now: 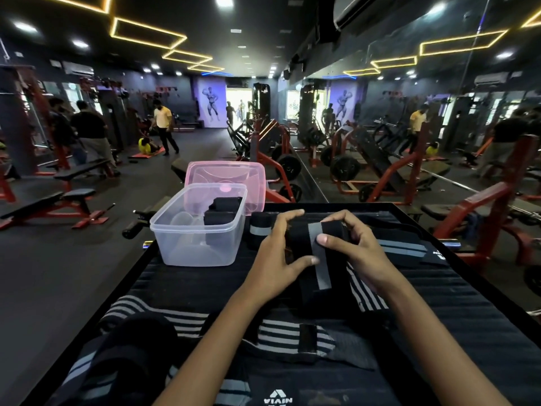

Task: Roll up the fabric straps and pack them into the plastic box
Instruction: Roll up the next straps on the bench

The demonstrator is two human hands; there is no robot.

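Your dark surface [456,303] carries loose striped straps near you and the clear plastic box [199,227] at its far left, open, with two black rolls already in its far right corner and its pink lid [254,177] propped behind. The strap in hand [317,244] sits mid-surface: your left hand [275,256] has thumb and fingers curled around the roll, and your right hand [355,244] pinches the grey-banded tail against it. Ease either grip and the roll will likely spring loose or wind crooked, making it too fat to fit beside the others.
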